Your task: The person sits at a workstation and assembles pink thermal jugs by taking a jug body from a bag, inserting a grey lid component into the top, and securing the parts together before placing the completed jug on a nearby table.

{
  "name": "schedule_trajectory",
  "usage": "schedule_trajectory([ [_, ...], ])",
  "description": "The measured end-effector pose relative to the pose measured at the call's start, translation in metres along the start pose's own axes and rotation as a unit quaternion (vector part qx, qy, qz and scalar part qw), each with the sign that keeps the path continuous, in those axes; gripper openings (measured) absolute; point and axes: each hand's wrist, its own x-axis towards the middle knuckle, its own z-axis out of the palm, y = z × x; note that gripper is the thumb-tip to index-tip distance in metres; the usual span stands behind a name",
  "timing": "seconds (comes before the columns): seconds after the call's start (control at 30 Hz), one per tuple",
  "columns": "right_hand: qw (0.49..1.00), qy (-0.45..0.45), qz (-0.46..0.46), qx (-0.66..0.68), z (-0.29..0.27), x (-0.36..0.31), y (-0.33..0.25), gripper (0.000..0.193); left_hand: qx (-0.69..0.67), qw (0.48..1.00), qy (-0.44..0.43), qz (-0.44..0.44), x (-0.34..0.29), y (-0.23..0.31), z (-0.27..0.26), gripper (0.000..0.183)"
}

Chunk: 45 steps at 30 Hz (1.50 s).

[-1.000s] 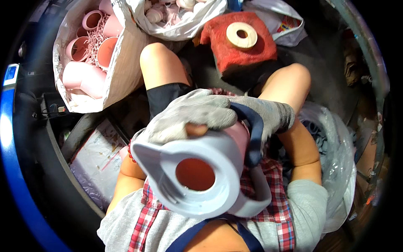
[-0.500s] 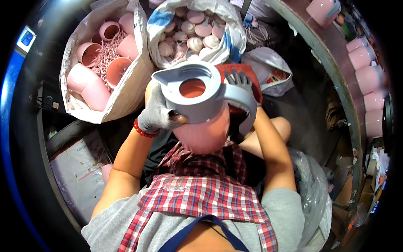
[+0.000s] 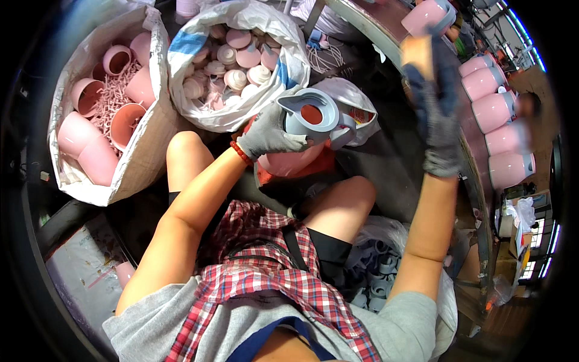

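Nearest me: checked apron over my lap, grey-blue plastic parts bagged beside my right thigh. Beyond my knees, left hand, gloved, is wrapped round the left side of the jug, at the collar. Jug sits in front of the red pad; can't tell if it's resting on it or held clear. Hands well apart: right hand is up on the right, apparently closed on a tan block, motion-blurred, material unclear. Step, as I read it: left steadies the jug, right works the block. Next move likely calls for a firm left grip, jug kept near upright. Jug looks glossy pink, grey-blue collar, spout to the left, handle to the right, mouth open, reddish inside. Further out: sack of pink lids, sack of pink cylinders with shredded filler, then more pink jugs lined up on the counter.
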Motion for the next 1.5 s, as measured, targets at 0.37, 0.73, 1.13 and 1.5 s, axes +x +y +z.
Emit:
schedule_trajectory([
  [0.37,0.903,-0.128,-0.152,-0.380,0.096,-0.037,0.033,0.066,0.132,0.989,-0.033,-0.064,-0.049,-0.020,-0.010,0.126],
  [0.73,0.947,-0.064,-0.250,-0.193,0.070,0.010,-0.006,0.047,0.151,0.985,0.003,-0.078,-0.059,-0.030,0.003,0.108],
  [1.13,0.902,-0.143,-0.159,-0.374,0.096,-0.054,0.013,0.060,0.124,0.991,0.016,-0.040,-0.056,-0.032,0.010,0.101],
  [1.5,0.971,-0.005,0.014,-0.239,0.118,-0.107,0.180,0.064,-0.128,0.975,0.081,-0.162,-0.106,0.037,-0.055,0.097],
])
